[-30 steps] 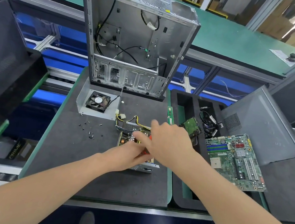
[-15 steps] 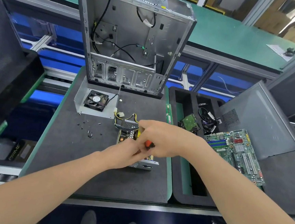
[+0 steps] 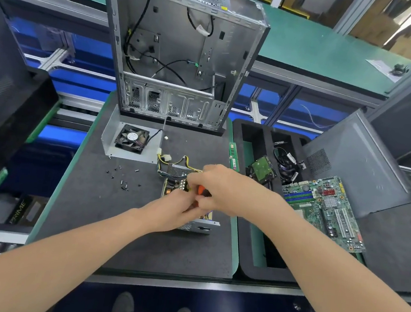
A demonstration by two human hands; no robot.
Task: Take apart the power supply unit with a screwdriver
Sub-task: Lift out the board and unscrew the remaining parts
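A worker's 2 hands meet over the power supply unit (image 3: 176,172), which lies on the dark mat (image 3: 91,195) in front of an open computer case (image 3: 181,54). The right hand (image 3: 224,189) grips an orange-handled screwdriver (image 3: 200,189). The left hand (image 3: 173,210) rests on the unit, its fingers hidden, so its grasp cannot be told. Loose screws (image 3: 123,177) lie nearby.

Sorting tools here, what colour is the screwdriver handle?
The screwdriver handle is orange and black; head view.

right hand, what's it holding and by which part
The right hand holds the screwdriver by its orange-and-black handle, over the power supply unit; the tip is hidden.
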